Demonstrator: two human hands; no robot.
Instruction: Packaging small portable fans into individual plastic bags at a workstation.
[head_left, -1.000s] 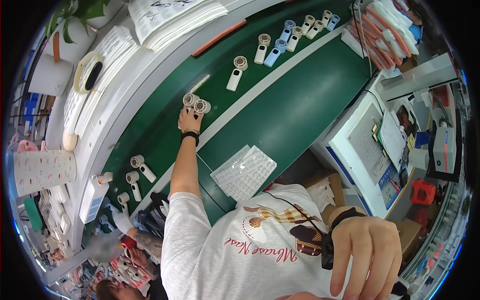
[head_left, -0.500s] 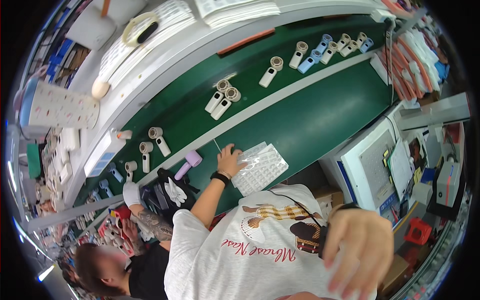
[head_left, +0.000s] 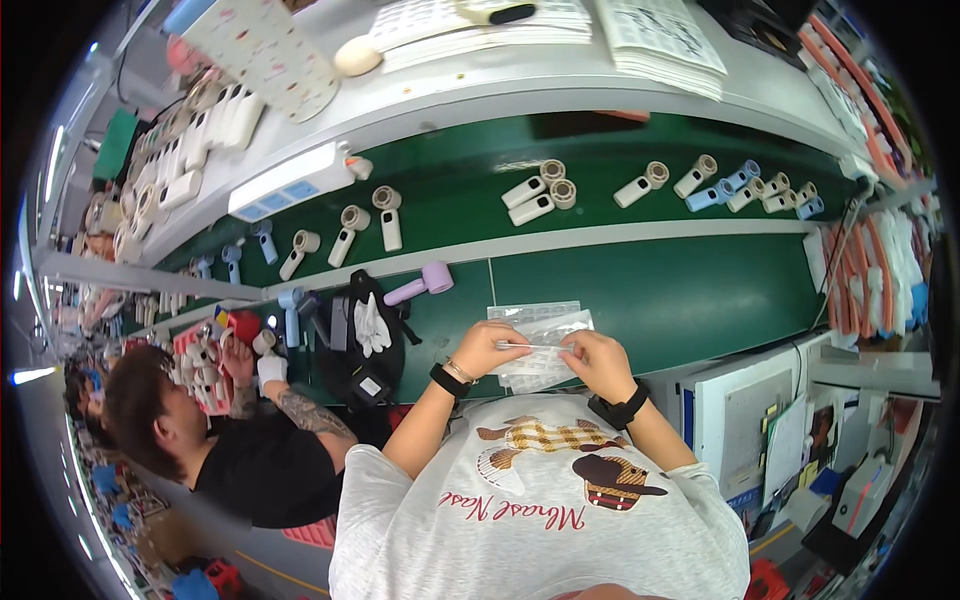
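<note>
My left hand (head_left: 492, 349) and my right hand (head_left: 597, 362) face each other just in front of my shirt, both closed in a pinch. Between their fingertips stretches a thin white strip (head_left: 541, 347), perhaps a sheet seen edge-on. Directly beneath lie sticker sheets (head_left: 518, 379) with rows of small pale pieces, partly covered by glossy clear film (head_left: 560, 309). My fingers hide part of this stack. To the left on the green bench rests a purple handheld fan (head_left: 436, 278), apart from both hands.
A black bag (head_left: 385, 356) with white gloves (head_left: 372, 328) lies left of my hands. Cream and blue handheld fans (head_left: 390, 230) line the green strip (head_left: 450, 200) behind a grey rail (head_left: 600, 232). A co-worker (head_left: 270, 460) sits at left. Paper stacks (head_left: 660, 45) fill the shelf above.
My right hand has come from close to the camera at lower right to the sheets. Both hands now pinch the white strip; before, my left hand lay spread at the sheets. The view has turned.
</note>
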